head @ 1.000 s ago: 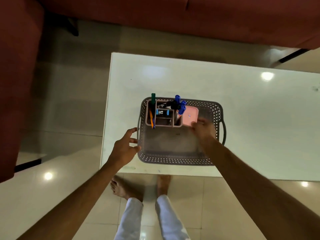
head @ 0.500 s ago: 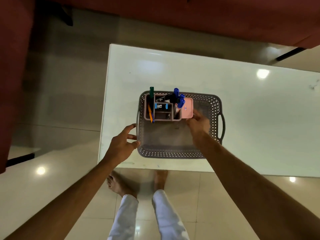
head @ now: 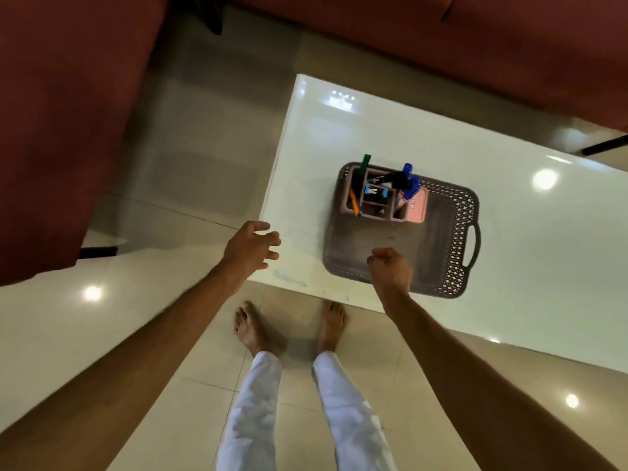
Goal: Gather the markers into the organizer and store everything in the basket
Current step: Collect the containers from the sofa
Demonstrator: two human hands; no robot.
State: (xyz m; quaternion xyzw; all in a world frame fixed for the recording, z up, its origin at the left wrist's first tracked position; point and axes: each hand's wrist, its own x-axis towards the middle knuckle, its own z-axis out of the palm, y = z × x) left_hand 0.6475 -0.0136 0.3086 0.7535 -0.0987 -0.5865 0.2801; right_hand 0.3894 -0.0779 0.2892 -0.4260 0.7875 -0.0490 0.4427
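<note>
A grey perforated basket (head: 455, 232) sits on the white table (head: 356, 130) near its front left corner. Inside, at the basket's far left, stands a pink organizer (head: 418, 212) with several markers upright in it: a green one (head: 366, 162), blue ones (head: 409, 180) and an orange one (head: 354, 202). My left hand (head: 251, 248) hovers open over the table's left front corner, apart from the basket. My right hand (head: 390, 268) is curled shut above the basket's near rim, holding nothing.
Dark red sofas stand at the left (head: 61, 130) and behind the table (head: 441, 39). The floor is glossy tile (head: 190, 158). My bare feet (head: 251, 331) and white trousers are at the table's front edge. A basket handle (head: 473, 246) points right.
Both hands have drawn back toward me: the left let go of the basket's left rim, the right left the organizer. The view has swung left, so the basket sits further right.
</note>
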